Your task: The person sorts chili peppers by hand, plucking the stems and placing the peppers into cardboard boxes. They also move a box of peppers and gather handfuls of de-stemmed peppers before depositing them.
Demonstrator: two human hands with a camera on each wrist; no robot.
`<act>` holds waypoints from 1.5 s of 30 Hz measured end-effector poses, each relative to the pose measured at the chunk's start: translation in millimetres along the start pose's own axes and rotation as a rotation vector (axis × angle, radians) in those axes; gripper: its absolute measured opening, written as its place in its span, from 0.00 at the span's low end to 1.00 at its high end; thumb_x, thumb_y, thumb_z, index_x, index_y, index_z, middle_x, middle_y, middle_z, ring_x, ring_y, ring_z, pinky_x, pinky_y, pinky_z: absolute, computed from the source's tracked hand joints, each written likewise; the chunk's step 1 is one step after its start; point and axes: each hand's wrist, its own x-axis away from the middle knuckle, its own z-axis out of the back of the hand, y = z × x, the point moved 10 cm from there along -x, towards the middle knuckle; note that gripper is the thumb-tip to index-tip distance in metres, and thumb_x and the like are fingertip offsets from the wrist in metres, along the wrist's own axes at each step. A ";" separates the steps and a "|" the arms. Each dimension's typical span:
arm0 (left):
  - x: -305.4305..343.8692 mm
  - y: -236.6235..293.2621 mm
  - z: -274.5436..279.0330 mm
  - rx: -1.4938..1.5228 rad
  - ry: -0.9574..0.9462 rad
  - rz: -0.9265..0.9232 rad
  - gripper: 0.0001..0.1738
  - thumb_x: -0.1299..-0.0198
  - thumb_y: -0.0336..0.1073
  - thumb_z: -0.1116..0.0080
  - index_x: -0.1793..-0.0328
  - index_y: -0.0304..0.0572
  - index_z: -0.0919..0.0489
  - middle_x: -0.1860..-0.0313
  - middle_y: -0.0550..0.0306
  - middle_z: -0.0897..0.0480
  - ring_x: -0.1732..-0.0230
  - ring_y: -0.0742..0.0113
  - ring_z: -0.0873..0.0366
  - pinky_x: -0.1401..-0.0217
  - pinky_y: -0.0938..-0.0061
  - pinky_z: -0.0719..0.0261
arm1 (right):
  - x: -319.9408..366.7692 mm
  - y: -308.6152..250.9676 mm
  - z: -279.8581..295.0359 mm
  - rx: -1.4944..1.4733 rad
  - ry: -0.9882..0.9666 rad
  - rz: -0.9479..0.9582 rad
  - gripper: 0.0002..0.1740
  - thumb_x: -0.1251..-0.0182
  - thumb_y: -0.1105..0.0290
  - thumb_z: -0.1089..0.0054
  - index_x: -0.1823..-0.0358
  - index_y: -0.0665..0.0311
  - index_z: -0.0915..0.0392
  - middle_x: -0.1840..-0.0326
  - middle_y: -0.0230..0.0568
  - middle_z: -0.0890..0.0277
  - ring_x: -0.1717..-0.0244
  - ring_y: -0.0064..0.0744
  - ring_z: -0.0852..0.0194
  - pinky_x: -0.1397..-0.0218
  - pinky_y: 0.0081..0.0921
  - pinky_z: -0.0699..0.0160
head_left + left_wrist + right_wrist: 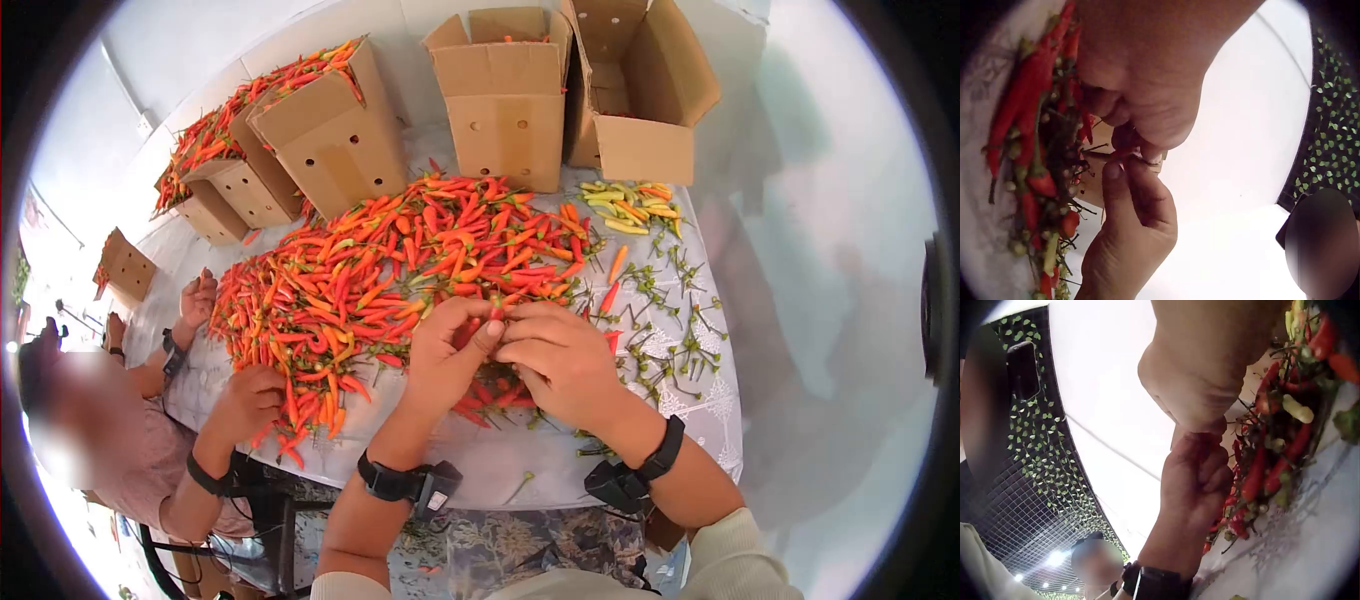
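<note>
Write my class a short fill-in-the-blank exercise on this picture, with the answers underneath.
1. The left hand and right hand together hold a chilli coloured ____.
2. In the head view, a scatter of green stems lies on the ____ side of the table.
3. The small pile of chillies beyond the stems is mostly ____.
4. The boxes along the back are made of ____.

Missing words: red; right; yellow; cardboard.
</note>
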 end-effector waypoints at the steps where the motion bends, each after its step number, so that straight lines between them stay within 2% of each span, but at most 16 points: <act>1: -0.6 1.3 -1.1 -0.005 -0.017 -0.018 0.11 0.38 0.36 0.38 0.55 0.37 0.21 0.63 0.60 0.20 0.64 0.75 0.27 0.59 0.79 0.27 | 1.9 3.9 1.8 -0.016 0.013 -0.011 0.08 0.51 0.80 0.37 0.67 0.63 0.21 0.63 0.41 0.22 0.56 0.45 0.22 0.53 0.36 0.22; 4: 0.8 6.7 -3.2 -0.019 -0.059 -0.001 0.11 0.38 0.34 0.38 0.54 0.36 0.21 0.63 0.61 0.20 0.63 0.76 0.25 0.59 0.79 0.26 | 9.0 29.8 12.4 -0.092 0.100 -0.348 0.07 0.46 0.76 0.36 0.65 0.64 0.22 0.64 0.43 0.22 0.59 0.46 0.22 0.56 0.35 0.23; 5: 2.4 9.2 -5.0 -0.019 -0.072 0.019 0.10 0.38 0.34 0.39 0.54 0.36 0.22 0.63 0.61 0.20 0.63 0.76 0.25 0.59 0.79 0.26 | 12.1 40.6 15.7 -0.189 0.138 -0.468 0.08 0.42 0.70 0.36 0.65 0.66 0.22 0.65 0.44 0.22 0.63 0.44 0.22 0.60 0.33 0.23; 8: 5.9 21.5 -25.0 0.006 -0.217 -0.002 0.10 0.38 0.32 0.40 0.53 0.35 0.22 0.64 0.61 0.20 0.62 0.75 0.23 0.59 0.79 0.26 | 11.7 52.0 9.7 -0.308 0.011 -0.549 0.10 0.40 0.66 0.36 0.65 0.66 0.23 0.66 0.44 0.23 0.65 0.41 0.22 0.62 0.31 0.24; 9: 7.4 24.8 -28.9 -0.019 -0.233 -0.001 0.10 0.38 0.32 0.40 0.54 0.35 0.22 0.64 0.61 0.20 0.63 0.75 0.23 0.60 0.79 0.25 | 14.3 55.2 6.4 -0.329 -0.006 -0.553 0.13 0.40 0.63 0.35 0.65 0.67 0.23 0.67 0.44 0.23 0.67 0.36 0.22 0.64 0.29 0.24; 12: 7.9 34.0 -28.9 -0.114 -0.229 -0.040 0.08 0.37 0.31 0.42 0.54 0.35 0.22 0.66 0.60 0.20 0.65 0.76 0.23 0.62 0.80 0.25 | 20.6 60.5 0.0 -0.382 -0.022 -0.653 0.14 0.40 0.62 0.35 0.66 0.67 0.22 0.71 0.43 0.23 0.70 0.34 0.22 0.66 0.28 0.25; 14: 7.0 36.7 -24.0 -0.208 -0.200 -0.089 0.08 0.37 0.31 0.42 0.54 0.35 0.22 0.66 0.60 0.20 0.66 0.77 0.23 0.64 0.81 0.26 | 19.5 60.2 4.0 -0.327 -0.014 -0.653 0.13 0.41 0.63 0.34 0.68 0.67 0.22 0.74 0.42 0.24 0.72 0.32 0.23 0.67 0.27 0.26; 17: 10.1 30.7 -26.5 -0.054 -0.240 0.077 0.07 0.37 0.31 0.42 0.56 0.35 0.21 0.67 0.60 0.20 0.67 0.79 0.24 0.65 0.83 0.28 | 21.0 60.4 2.2 -0.328 -0.021 -0.654 0.13 0.42 0.63 0.33 0.70 0.68 0.21 0.76 0.40 0.25 0.74 0.29 0.25 0.69 0.26 0.28; 23: 8.7 39.1 -29.0 -0.133 -0.276 -0.060 0.06 0.36 0.31 0.43 0.57 0.36 0.23 0.71 0.64 0.25 0.71 0.81 0.29 0.69 0.82 0.31 | 20.3 61.1 -1.7 -0.412 -0.038 -0.649 0.14 0.41 0.63 0.33 0.72 0.68 0.21 0.79 0.34 0.29 0.77 0.21 0.33 0.73 0.22 0.35; 27: 12.9 30.3 -31.3 0.124 -0.332 0.073 0.07 0.35 0.33 0.43 0.57 0.37 0.23 0.73 0.67 0.27 0.73 0.82 0.32 0.71 0.84 0.34 | 24.7 58.9 -10.6 -0.596 -0.092 -0.736 0.14 0.37 0.63 0.35 0.73 0.67 0.22 0.81 0.27 0.33 0.78 0.14 0.40 0.75 0.19 0.40; 33: 19.2 22.2 -33.7 0.252 -0.418 0.210 0.08 0.33 0.37 0.44 0.56 0.40 0.24 0.74 0.66 0.26 0.77 0.83 0.33 0.77 0.85 0.37 | 35.8 65.1 -30.2 -0.863 -0.167 -0.822 0.12 0.33 0.63 0.38 0.67 0.65 0.24 0.75 0.22 0.32 0.74 0.11 0.40 0.73 0.15 0.41; 36: 17.4 22.6 -35.8 0.285 -0.421 0.242 0.08 0.32 0.38 0.46 0.53 0.42 0.26 0.74 0.64 0.25 0.79 0.83 0.33 0.79 0.86 0.38 | 31.2 64.5 -20.6 -0.717 -0.113 -0.785 0.14 0.32 0.61 0.39 0.69 0.65 0.24 0.78 0.22 0.32 0.76 0.10 0.40 0.74 0.16 0.40; 39: 13.5 15.0 -30.3 0.296 -0.372 0.254 0.09 0.31 0.37 0.48 0.50 0.44 0.28 0.73 0.61 0.24 0.80 0.82 0.34 0.79 0.87 0.40 | 31.6 76.5 4.7 -0.500 0.186 -0.767 0.10 0.37 0.65 0.35 0.69 0.64 0.24 0.75 0.27 0.28 0.74 0.17 0.33 0.70 0.19 0.35; 42: 10.6 8.2 -23.3 0.386 -0.275 0.259 0.08 0.30 0.37 0.49 0.50 0.45 0.29 0.73 0.62 0.25 0.82 0.82 0.36 0.81 0.87 0.42 | 15.1 51.7 41.9 0.092 0.297 -0.417 0.09 0.47 0.70 0.32 0.68 0.61 0.24 0.73 0.33 0.26 0.69 0.31 0.26 0.65 0.26 0.30; 43: 8.0 10.4 -20.3 0.403 -0.233 0.246 0.08 0.30 0.37 0.49 0.50 0.45 0.29 0.74 0.62 0.25 0.82 0.82 0.37 0.81 0.87 0.43 | 10.4 43.3 40.7 0.139 0.261 -0.344 0.11 0.55 0.71 0.29 0.70 0.60 0.23 0.70 0.39 0.26 0.63 0.43 0.26 0.60 0.34 0.28; 45: 3.2 11.4 -11.6 0.413 -0.108 0.219 0.07 0.30 0.35 0.51 0.49 0.44 0.29 0.75 0.65 0.28 0.84 0.83 0.41 0.83 0.87 0.46 | 3.2 26.1 24.0 0.115 0.075 -0.276 0.11 0.56 0.68 0.28 0.72 0.59 0.23 0.69 0.40 0.26 0.63 0.42 0.26 0.59 0.35 0.28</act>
